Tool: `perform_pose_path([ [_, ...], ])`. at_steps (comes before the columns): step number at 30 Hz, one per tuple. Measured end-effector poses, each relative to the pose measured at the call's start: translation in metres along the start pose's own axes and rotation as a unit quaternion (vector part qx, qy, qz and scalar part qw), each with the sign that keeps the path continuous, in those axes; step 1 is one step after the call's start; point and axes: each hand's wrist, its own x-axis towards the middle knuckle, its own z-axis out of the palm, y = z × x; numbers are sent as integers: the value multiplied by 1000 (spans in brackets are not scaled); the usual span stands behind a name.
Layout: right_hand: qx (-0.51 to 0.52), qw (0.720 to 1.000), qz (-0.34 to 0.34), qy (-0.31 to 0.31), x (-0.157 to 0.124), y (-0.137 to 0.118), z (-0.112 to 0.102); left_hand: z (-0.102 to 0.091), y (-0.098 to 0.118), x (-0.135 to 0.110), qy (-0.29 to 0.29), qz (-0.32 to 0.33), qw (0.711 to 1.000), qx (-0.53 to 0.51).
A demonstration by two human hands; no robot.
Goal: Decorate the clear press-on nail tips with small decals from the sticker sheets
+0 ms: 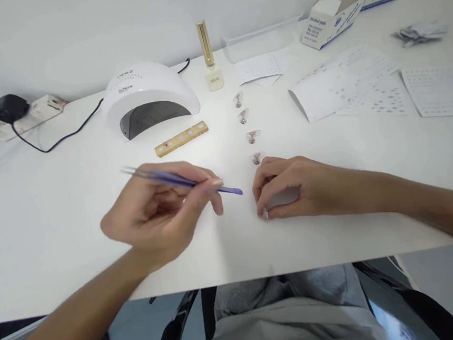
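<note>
My left hand (166,207) is closed around purple tweezers (171,178), whose silver tips point left and whose flat purple end points right. Low over the table, my right hand (283,186) pinches a clear false nail (265,214) between thumb and fingers; its stand, if any, is hidden. Beyond that hand a column of several clear false nails on small metal stands runs away from me, the nearest nail (256,158) close to my knuckles and the farthest nail (238,99) near the bottle. A yellow strip (181,139) with white dots lies beyond my left hand.
A white nail lamp (148,92) stands at the back left, its black cable running to a power strip (46,107). Behind the nails are a gold-capped polish bottle (212,60), a clear tray (262,40), sticker sheets (362,84) and an alcohol-pad box (332,20). The table's front edge is near me.
</note>
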Motion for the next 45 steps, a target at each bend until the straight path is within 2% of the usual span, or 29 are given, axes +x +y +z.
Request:
perform_pose_path([
  [1,1,1000,0,-4,0,0,-1,2,-4,2,73,40,996,17],
  [2,4,1000,0,-7,-1,0,-2,4,-9,4,90,58,994,26],
  [3,8,1000,1,-12,-1,0,-3,4,-12,7,85,78,993,25],
  [10,48,998,17,-49,-4,-2,-11,-2,-22,20,75,15,997,-10],
  [15,51,995,58,-66,-11,-9,-38,-10,-25,27,47,-48,997,-40],
  [17,28,995,92,-14,-16,-11,-54,-13,-28,30,19,-84,995,-47],
  [20,-8,980,130,153,-24,-8,-78,-18,-32,34,-18,-146,987,-66],
  [22,-47,949,156,271,-29,2,-91,-19,-35,35,-33,-181,980,-71],
  [25,-162,873,211,408,-37,26,-106,-19,-37,35,-41,-219,973,-67],
  [27,-219,840,252,426,-40,42,-111,-19,-37,35,-47,-232,969,-66],
  [28,-226,836,276,417,-41,49,-113,-19,-37,35,-49,-235,969,-60],
  [31,-205,844,331,369,-40,59,-111,-19,-37,35,-51,-232,971,-37],
  [34,-190,854,351,334,-36,58,-105,-20,-39,36,-49,-229,972,-29],
  [40,-169,867,338,324,-29,57,-96,-21,-43,37,-51,-231,971,-36],
  [42,-197,857,323,349,-26,56,-93,-21,-43,37,-51,-226,972,-36],
  [45,-237,835,265,420,-23,46,-88,-21,-43,37,-51,-221,973,-31],
])
